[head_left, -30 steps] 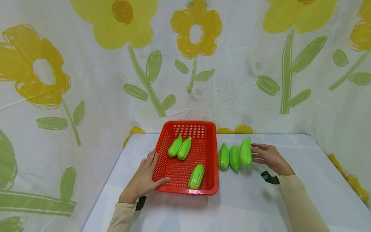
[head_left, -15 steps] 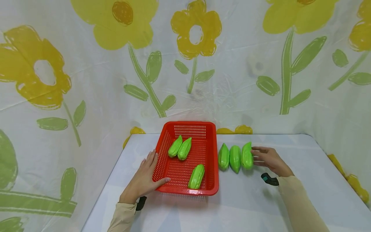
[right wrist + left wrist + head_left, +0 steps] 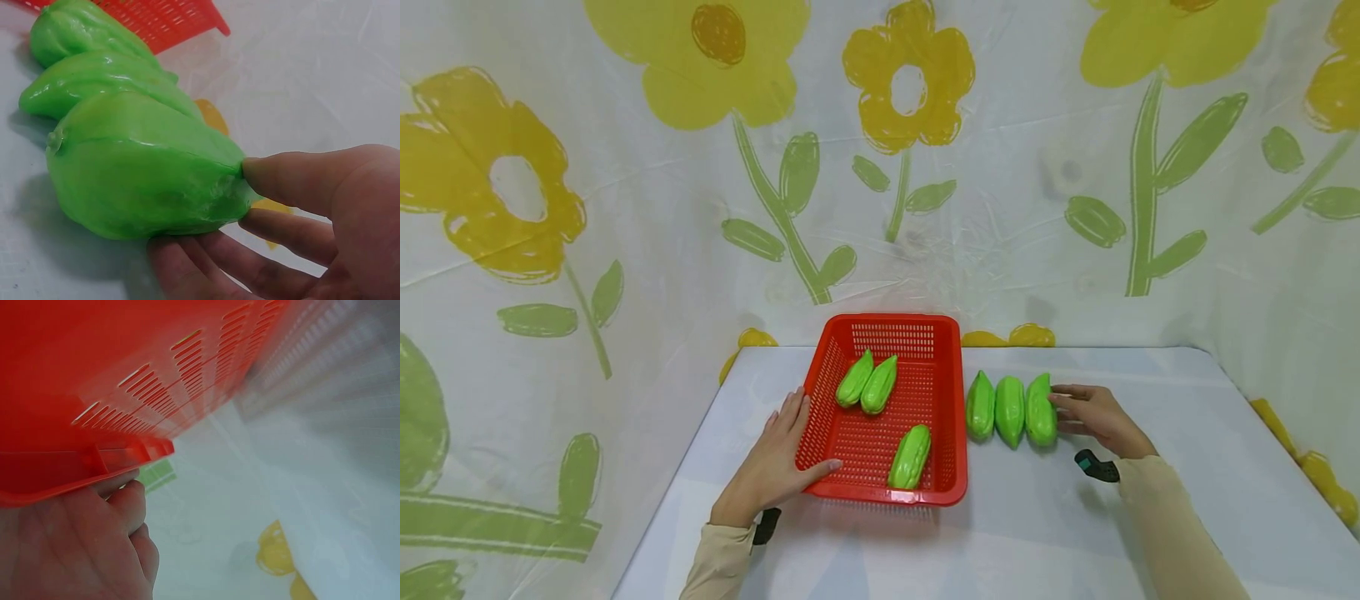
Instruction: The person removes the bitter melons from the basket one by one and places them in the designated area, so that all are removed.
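My left hand [image 3: 767, 467] holds the red plastic basket [image 3: 962, 433] at its left rim, the thumb over the rim and the fingers along the outside. Seen from the left wrist, the rim [image 3: 69, 487] crosses above the palm. My right hand [image 3: 1097, 417] holds the rightmost green ribbed fruit [image 3: 1041, 412] by its far right side. In the right wrist view the thumb and fingers close round one end of that fruit [image 3: 144, 169]. Beside it lie two more such fruits, a middle one [image 3: 1010, 410] and a left one [image 3: 981, 406] near the basket.
Inside the basket are two green fruits side by side, one [image 3: 854, 379] and another [image 3: 879, 385], and a third [image 3: 910, 457] near the front. Everything stands on a white table [image 3: 1015, 533]. A flower-printed curtain [image 3: 1000, 250] hangs behind and at both sides.
The right hand has brought its fruit down and slightly toward me, into line with the other two on the table. The left hand and the basket have stayed in place.
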Action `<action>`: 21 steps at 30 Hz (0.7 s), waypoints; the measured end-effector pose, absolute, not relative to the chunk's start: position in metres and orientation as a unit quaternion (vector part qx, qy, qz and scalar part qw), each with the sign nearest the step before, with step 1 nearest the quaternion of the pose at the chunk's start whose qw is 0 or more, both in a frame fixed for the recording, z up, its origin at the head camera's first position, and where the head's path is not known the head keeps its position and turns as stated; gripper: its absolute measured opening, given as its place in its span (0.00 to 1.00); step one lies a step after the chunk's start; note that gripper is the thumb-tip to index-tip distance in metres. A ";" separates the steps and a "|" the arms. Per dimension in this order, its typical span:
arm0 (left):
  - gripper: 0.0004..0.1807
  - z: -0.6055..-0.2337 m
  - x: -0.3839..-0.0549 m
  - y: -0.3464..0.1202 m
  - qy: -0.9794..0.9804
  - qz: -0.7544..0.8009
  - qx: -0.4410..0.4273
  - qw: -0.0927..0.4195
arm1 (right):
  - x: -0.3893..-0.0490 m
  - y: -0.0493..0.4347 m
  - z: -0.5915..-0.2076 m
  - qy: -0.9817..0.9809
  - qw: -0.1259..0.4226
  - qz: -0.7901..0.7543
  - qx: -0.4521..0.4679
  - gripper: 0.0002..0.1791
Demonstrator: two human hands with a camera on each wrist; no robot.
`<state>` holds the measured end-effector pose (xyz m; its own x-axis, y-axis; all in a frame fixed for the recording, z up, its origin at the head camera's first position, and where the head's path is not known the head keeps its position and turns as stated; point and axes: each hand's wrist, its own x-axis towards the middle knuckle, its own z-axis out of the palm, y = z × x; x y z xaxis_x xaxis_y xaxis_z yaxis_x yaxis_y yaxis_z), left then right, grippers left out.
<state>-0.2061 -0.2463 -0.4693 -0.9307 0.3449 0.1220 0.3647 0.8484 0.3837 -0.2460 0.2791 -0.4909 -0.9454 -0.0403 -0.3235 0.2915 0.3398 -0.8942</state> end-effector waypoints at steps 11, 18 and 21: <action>0.64 -0.470 -0.207 -0.246 -0.961 -0.203 -0.185 0.025 | -0.248 0.280 -0.493 0.823 0.149 -0.542 0.083 0.38; 0.64 -0.470 -0.206 -0.246 -0.962 -0.203 -0.183 0.024 | -0.249 0.280 -0.494 0.831 0.151 -0.529 0.084 0.37; 0.64 -0.471 -0.207 -0.246 -0.961 -0.204 -0.184 0.026 | -0.249 0.279 -0.493 0.834 0.152 -0.524 0.086 0.37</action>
<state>-0.2068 -0.2460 -0.4707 -0.9311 0.3427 0.1252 0.3640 0.8490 0.3831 -0.2493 0.2790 -0.4934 -0.9389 -0.0153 -0.3439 0.3033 0.4360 -0.8473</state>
